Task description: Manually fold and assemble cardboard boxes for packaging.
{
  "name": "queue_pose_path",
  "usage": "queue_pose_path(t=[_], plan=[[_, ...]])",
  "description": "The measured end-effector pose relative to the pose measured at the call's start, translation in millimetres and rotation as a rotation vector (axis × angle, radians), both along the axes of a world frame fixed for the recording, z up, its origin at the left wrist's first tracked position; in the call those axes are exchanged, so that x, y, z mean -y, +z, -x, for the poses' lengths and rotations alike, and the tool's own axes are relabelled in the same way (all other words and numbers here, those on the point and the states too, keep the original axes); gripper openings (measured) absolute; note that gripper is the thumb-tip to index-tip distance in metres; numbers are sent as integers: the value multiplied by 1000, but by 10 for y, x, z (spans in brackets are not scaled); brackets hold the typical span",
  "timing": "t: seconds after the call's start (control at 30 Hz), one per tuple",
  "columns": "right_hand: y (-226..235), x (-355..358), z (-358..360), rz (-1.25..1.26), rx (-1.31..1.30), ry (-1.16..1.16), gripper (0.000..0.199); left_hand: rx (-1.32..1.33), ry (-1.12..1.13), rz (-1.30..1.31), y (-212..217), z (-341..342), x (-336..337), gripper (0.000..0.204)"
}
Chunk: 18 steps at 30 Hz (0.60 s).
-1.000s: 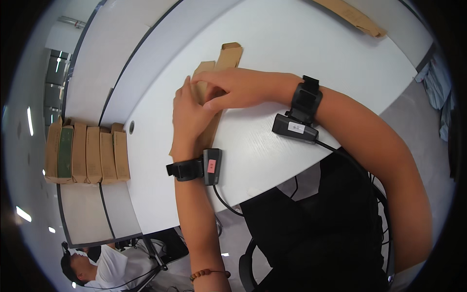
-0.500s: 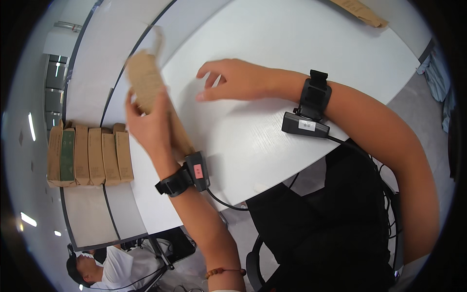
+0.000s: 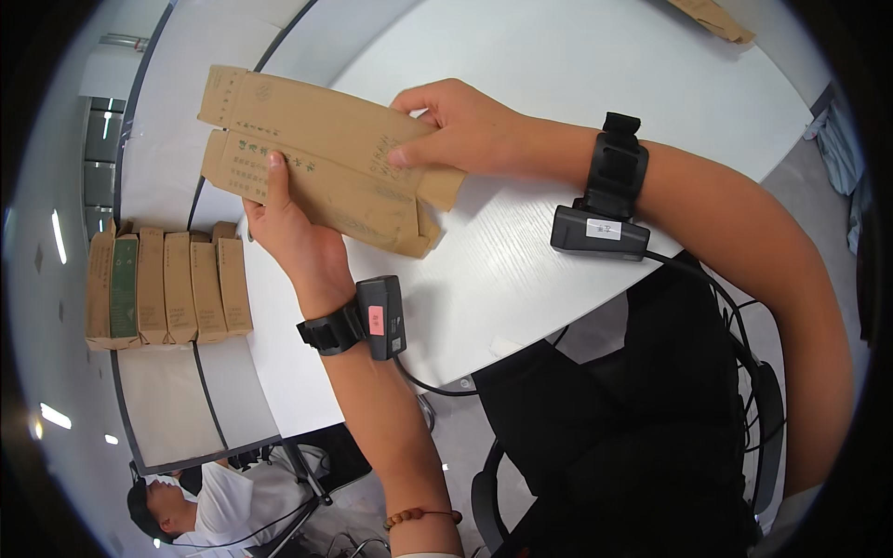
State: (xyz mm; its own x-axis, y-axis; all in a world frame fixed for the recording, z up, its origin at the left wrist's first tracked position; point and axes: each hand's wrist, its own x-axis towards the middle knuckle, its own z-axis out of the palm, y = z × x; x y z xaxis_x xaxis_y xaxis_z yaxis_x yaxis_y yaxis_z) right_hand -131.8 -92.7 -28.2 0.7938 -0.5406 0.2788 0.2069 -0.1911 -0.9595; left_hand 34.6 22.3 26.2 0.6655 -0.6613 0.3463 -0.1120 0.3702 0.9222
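A flattened brown cardboard box [image 3: 339,139] with end flaps is held above the white table, its broad creased side turned up. My left hand [image 3: 296,232] grips its lower left part, thumb on top and fingers underneath. At the right end, my right hand [image 3: 456,126] pinches the cardboard between thumb and fingers. The flaps at both ends stick out loose. Each wrist carries a strapped black device with a cable.
Several brown boxes and a green one [image 3: 124,286] stand in a row at the left, by the table's edge. Another piece of brown cardboard [image 3: 714,19] lies at the far right of the white table [image 3: 521,251]. A person in a white shirt [image 3: 228,502] sits beyond the partition at lower left.
The box has turned from edge-on to broad side up and swung to the right. My right hand, empty and apart before, now grips its right end.
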Motion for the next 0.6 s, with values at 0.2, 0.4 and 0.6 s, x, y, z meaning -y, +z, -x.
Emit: queue_pose_path(t=[0.2,0.4,0.6], plan=[[152,23,60,-280,220,-180,58,41,-161,-123,-161,195,119,62],[59,70,34,5,149,-227,92,95,-360,-157,-153,311,156,55],[75,9,38,234,327,-245,90,414,-289,-164,-198,349,143,61]])
